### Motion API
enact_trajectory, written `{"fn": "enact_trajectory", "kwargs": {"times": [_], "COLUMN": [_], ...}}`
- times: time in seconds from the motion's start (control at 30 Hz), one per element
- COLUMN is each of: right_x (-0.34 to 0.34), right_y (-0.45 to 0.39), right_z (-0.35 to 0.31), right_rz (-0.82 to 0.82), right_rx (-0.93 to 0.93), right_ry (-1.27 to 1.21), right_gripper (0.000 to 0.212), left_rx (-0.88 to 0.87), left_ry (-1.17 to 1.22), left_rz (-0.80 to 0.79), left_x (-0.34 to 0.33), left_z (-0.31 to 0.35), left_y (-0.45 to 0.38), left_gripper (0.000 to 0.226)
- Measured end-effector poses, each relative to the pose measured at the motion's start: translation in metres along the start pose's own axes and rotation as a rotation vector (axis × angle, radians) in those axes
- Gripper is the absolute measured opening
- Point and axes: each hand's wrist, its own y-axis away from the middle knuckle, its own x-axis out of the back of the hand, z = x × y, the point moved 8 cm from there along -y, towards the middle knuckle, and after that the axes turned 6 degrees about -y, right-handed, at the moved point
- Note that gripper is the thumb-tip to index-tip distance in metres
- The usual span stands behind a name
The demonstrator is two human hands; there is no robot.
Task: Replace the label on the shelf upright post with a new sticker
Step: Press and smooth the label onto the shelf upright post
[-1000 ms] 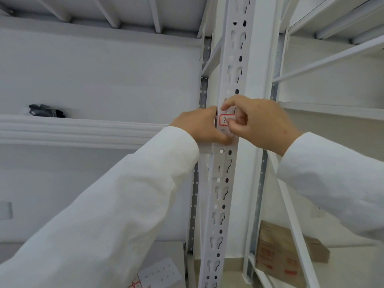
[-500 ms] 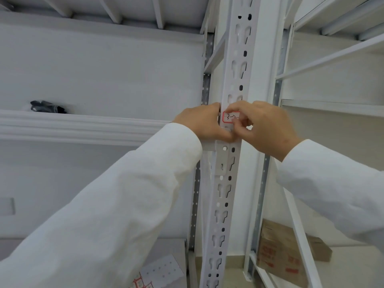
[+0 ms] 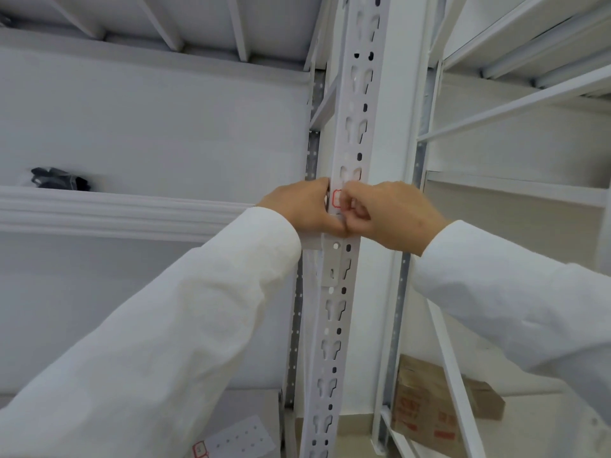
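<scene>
On the upright post at shelf height, the left hand wraps the edge, apparently to steady it, while the right hand pinches the red-bordered label, likely peeling it.

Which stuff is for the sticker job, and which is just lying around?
For the job: red-bordered sticker, shelf upright post, sticker sheet, left hand, right hand.
Lying about: cardboard box, black object on shelf.
</scene>
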Motion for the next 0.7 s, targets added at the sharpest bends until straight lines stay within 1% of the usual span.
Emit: {"fn": "enact_trajectory", "kwargs": {"times": [0.1, 0.13, 0.23, 0.37, 0.5, 0.6, 0.7], "right_x": [0.013, 0.016, 0.015, 0.013, 0.010, 0.007, 0.006], "right_y": [0.005, 0.004, -0.001, -0.002, -0.003, -0.001, 0.002], "right_z": [0.012, 0.014, 0.010, -0.001, -0.002, -0.005, -0.003], "right_rz": [0.137, 0.158, 0.155, 0.196, 0.204, 0.209, 0.237], "right_rx": [-0.043, -0.046, -0.031, 0.018, 0.011, 0.051, 0.065], "right_ry": [-0.123, -0.128, -0.086, -0.060, -0.054, -0.036, -0.045], "right_gripper": [0.018, 0.021, 0.028, 0.019, 0.015, 0.014, 0.017], "left_rx": [-0.004, -0.010, -0.002, 0.016, 0.006, 0.005, 0.010], "left_ry": [-0.001, -0.001, 0.002, -0.020, -0.039, -0.019, -0.013], "left_rz": [0.000, -0.002, -0.005, -0.002, 0.001, 0.004, 0.012], "left_x": [0.001, 0.002, 0.002, 0.000, 0.000, 0.002, 0.001], "left_z": [0.001, 0.002, 0.001, -0.002, 0.000, 0.000, 0.000], "left_y": [0.000, 0.000, -0.002, -0.004, -0.003, -0.001, -0.001], "left_gripper": [0.051, 0.049, 0.050, 0.066, 0.062, 0.054, 0.057]}}
